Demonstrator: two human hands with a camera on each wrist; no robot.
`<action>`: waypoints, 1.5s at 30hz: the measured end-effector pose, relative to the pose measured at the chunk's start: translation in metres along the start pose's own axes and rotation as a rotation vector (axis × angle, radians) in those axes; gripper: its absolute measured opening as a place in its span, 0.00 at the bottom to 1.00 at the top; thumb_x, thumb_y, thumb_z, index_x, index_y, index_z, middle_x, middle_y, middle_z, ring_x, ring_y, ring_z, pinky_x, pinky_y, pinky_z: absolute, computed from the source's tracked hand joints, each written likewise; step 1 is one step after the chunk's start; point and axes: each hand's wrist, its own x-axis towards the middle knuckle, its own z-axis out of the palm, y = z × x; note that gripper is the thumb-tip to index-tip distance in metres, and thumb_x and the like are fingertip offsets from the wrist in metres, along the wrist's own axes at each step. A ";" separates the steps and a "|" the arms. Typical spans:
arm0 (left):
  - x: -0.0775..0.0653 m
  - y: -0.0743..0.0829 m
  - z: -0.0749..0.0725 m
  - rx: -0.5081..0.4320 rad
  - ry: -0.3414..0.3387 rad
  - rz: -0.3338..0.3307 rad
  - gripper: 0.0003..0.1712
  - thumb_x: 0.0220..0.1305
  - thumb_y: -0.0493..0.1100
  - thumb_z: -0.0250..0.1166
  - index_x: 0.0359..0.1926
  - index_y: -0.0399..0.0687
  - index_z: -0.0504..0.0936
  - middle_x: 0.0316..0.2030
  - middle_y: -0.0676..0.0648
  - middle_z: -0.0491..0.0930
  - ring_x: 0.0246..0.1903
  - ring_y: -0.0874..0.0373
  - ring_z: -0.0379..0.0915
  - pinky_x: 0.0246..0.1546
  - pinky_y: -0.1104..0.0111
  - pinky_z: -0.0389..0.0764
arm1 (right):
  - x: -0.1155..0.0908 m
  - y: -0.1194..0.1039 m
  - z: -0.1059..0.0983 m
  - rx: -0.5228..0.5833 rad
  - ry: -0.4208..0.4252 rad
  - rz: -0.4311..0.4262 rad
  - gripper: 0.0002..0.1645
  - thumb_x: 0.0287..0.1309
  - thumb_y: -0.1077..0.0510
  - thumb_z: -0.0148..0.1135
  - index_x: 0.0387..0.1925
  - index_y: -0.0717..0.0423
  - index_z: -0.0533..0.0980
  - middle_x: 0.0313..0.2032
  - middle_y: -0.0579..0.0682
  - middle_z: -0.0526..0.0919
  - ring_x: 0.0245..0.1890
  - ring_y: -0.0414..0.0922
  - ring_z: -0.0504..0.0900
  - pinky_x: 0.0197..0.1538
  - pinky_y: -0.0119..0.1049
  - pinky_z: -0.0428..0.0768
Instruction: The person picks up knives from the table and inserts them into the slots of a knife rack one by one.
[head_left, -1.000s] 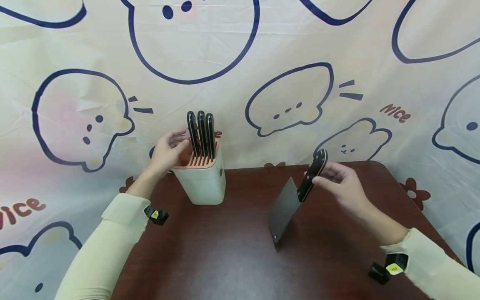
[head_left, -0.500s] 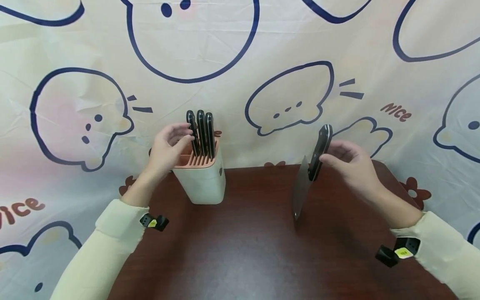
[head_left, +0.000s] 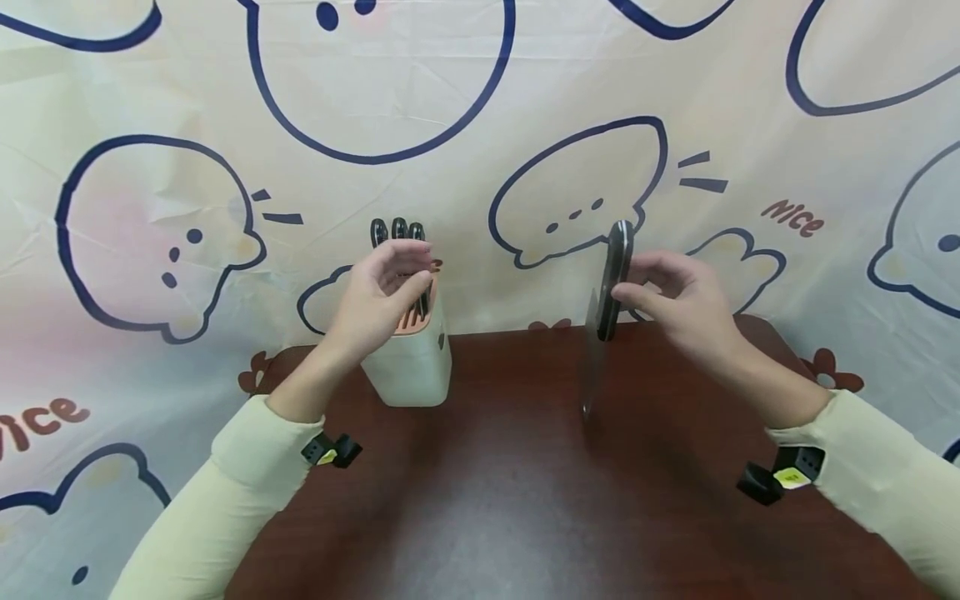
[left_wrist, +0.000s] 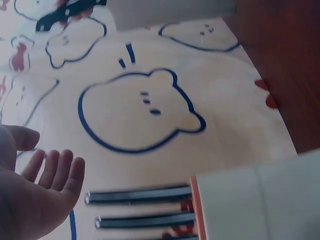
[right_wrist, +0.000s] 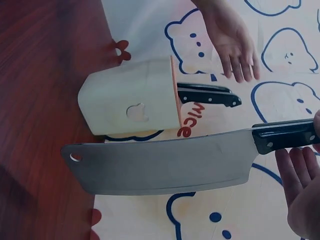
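Note:
My right hand (head_left: 678, 300) grips the black riveted handle of a cleaver (right_wrist: 160, 167), thumb on its near side. Its broad steel blade, with a hole at one corner, points down and looks nearly edge-on in the head view. To the left stands a pale green knife block (head_left: 408, 375) with a pink slotted top. Several black knife handles (left_wrist: 140, 195) stick up from it. My left hand (head_left: 367, 296) is raised beside these handles, overlapping them in the head view. The left wrist view shows its fingers (left_wrist: 62, 170) loosely bent, holding nothing and apart from the handles.
A dark brown wooden table (head_left: 495, 500) lies under both hands. Behind it hangs a pale cloth (head_left: 450, 92) printed with blue cartoon outlines, close to the knife block. A small black camera (head_left: 780, 475) is strapped to the right wrist, another (head_left: 330, 450) to the left.
The cleaver has risen and turned upright, its blade swinging edge-on, and over the last half second moved left. My left hand has shifted right, across the knife handles.

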 end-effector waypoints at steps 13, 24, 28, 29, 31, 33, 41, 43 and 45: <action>0.014 0.016 0.059 -0.055 -0.136 0.076 0.18 0.71 0.35 0.63 0.60 0.37 0.77 0.54 0.43 0.81 0.55 0.55 0.78 0.59 0.63 0.78 | 0.016 -0.012 0.021 0.009 -0.032 0.038 0.17 0.67 0.59 0.67 0.54 0.62 0.81 0.41 0.49 0.86 0.42 0.44 0.87 0.52 0.31 0.83; 0.017 0.022 0.096 -0.072 -0.242 0.091 0.20 0.72 0.39 0.64 0.62 0.41 0.76 0.54 0.44 0.81 0.52 0.57 0.79 0.58 0.65 0.78 | 0.022 -0.012 0.032 -0.011 0.003 0.054 0.20 0.67 0.56 0.68 0.57 0.60 0.81 0.43 0.49 0.86 0.47 0.45 0.84 0.53 0.32 0.83; 0.016 0.022 0.103 -0.080 -0.257 0.068 0.21 0.71 0.39 0.65 0.62 0.41 0.75 0.54 0.44 0.81 0.51 0.57 0.80 0.57 0.66 0.79 | 0.024 -0.010 0.035 -0.012 0.022 0.065 0.20 0.67 0.55 0.68 0.57 0.60 0.81 0.43 0.51 0.85 0.47 0.45 0.83 0.53 0.33 0.83; 0.016 0.022 0.105 -0.084 -0.256 0.063 0.22 0.71 0.39 0.65 0.62 0.40 0.75 0.53 0.44 0.81 0.51 0.57 0.80 0.57 0.66 0.79 | 0.024 -0.010 0.036 -0.020 0.028 0.070 0.21 0.67 0.54 0.68 0.57 0.59 0.81 0.43 0.51 0.85 0.48 0.45 0.83 0.53 0.32 0.82; 0.016 0.022 0.107 -0.092 -0.249 0.057 0.22 0.70 0.38 0.66 0.62 0.40 0.75 0.52 0.46 0.81 0.50 0.57 0.80 0.57 0.66 0.79 | 0.024 -0.010 0.037 -0.030 0.032 0.075 0.21 0.67 0.54 0.68 0.57 0.58 0.81 0.43 0.51 0.85 0.48 0.44 0.82 0.54 0.33 0.82; 0.016 0.023 0.109 -0.101 -0.236 0.052 0.22 0.69 0.38 0.67 0.62 0.40 0.75 0.51 0.46 0.82 0.49 0.57 0.80 0.56 0.66 0.80 | 0.024 -0.010 0.038 -0.026 0.032 0.077 0.21 0.67 0.54 0.68 0.58 0.59 0.81 0.43 0.51 0.85 0.48 0.45 0.82 0.54 0.34 0.82; 0.016 0.019 0.118 -0.113 -0.196 0.035 0.23 0.67 0.37 0.69 0.61 0.40 0.75 0.48 0.45 0.81 0.47 0.56 0.80 0.56 0.61 0.81 | 0.023 -0.007 0.043 0.018 0.033 0.079 0.22 0.67 0.57 0.67 0.59 0.63 0.79 0.42 0.52 0.83 0.47 0.46 0.81 0.50 0.31 0.84; 0.015 0.017 0.119 -0.107 -0.190 0.036 0.23 0.68 0.36 0.68 0.61 0.39 0.75 0.48 0.44 0.82 0.47 0.56 0.80 0.56 0.62 0.81 | 0.023 -0.006 0.044 0.029 0.032 0.081 0.22 0.67 0.58 0.67 0.59 0.63 0.78 0.42 0.52 0.83 0.46 0.47 0.81 0.49 0.31 0.84; 0.015 0.016 0.120 -0.103 -0.185 0.037 0.22 0.68 0.36 0.68 0.61 0.39 0.75 0.47 0.44 0.82 0.47 0.56 0.80 0.55 0.65 0.81 | 0.023 -0.005 0.044 0.026 0.031 0.080 0.22 0.67 0.57 0.67 0.59 0.63 0.79 0.42 0.52 0.83 0.46 0.47 0.81 0.48 0.31 0.84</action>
